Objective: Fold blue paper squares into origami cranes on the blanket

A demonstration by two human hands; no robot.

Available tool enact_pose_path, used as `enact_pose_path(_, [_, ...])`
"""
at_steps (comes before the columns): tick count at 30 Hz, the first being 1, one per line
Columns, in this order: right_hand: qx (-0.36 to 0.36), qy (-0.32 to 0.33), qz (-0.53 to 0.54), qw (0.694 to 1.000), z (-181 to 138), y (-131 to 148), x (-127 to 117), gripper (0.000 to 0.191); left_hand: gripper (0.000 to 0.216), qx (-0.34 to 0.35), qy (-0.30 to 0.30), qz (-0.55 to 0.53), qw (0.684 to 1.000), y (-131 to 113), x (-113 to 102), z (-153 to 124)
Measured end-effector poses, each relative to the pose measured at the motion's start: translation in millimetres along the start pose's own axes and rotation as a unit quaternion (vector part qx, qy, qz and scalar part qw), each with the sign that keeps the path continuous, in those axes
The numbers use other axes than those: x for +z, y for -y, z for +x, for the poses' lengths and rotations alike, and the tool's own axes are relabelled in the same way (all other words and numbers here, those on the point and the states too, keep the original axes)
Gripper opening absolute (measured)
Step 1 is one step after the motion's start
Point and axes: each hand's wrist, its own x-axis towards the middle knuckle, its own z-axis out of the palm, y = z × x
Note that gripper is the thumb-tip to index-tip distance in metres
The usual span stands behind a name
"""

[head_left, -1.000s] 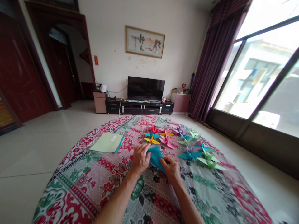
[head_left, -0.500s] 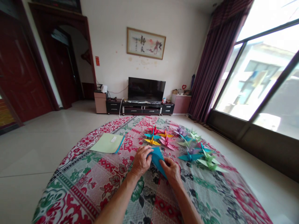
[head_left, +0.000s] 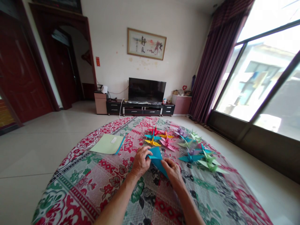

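A partly folded blue paper point(head_left: 156, 157) lies on the flowered cloth point(head_left: 98, 187) in front of me. My left hand point(head_left: 140, 162) pinches its left edge with the fingers curled. At its near right side, my right hand point(head_left: 172, 170) presses and grips the paper. Just beyond the hands sit several finished paper cranes, among them a yellow one point(head_left: 152, 142), a pink one point(head_left: 167, 143), a teal one point(head_left: 190, 157) and a light green one point(head_left: 210, 163).
A stack of coloured paper sheets point(head_left: 108, 143) with a green top sheet lies to the left on the cloth. Beyond are tiled floor, a TV stand with a television point(head_left: 146, 90), a dark door at left and a big window with curtains at right.
The blue paper has been folded narrower into a pointed shape. My two hands have drawn slightly closer together on it.
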Motion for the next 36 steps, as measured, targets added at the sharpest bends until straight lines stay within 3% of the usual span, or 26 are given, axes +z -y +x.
enact_pose_path(5, [-0.021, 0.012, 0.018, 1.000, 1, 8, -2, 0.046, 0.022, 0.027, -0.024, -0.031, 0.999, 1, 2, -1])
enact_pose_path(9, [-0.028, 0.014, -0.050, 0.998, 5, -5, 0, 0.035, 0.024, 0.014, -0.036, -0.085, 0.996, 0, 1, 0])
enact_pose_path(12, [-0.041, -0.026, -0.073, 0.996, 7, -14, 2, 0.028, 0.024, -0.034, -0.045, -0.143, 0.988, 3, -1, 1])
enact_pose_path(17, [-0.050, -0.100, -0.042, 0.993, 7, -17, 3, 0.033, 0.035, -0.097, -0.035, -0.247, 0.963, 13, -1, 0])
enact_pose_path(21, [-0.045, -0.129, -0.014, 0.990, 8, -17, 2, 0.035, 0.036, -0.124, -0.023, -0.271, 0.954, 17, 1, 0])
enact_pose_path(32, [0.060, -0.022, 0.155, 0.986, 3, -10, 3, 0.048, 0.034, -0.151, -0.031, -0.279, 0.948, 29, 5, -1])
enact_pose_path(36, [0.077, -0.018, 0.196, 0.977, 3, -11, 3, 0.049, 0.030, -0.156, -0.036, -0.291, 0.943, 30, 6, -2])
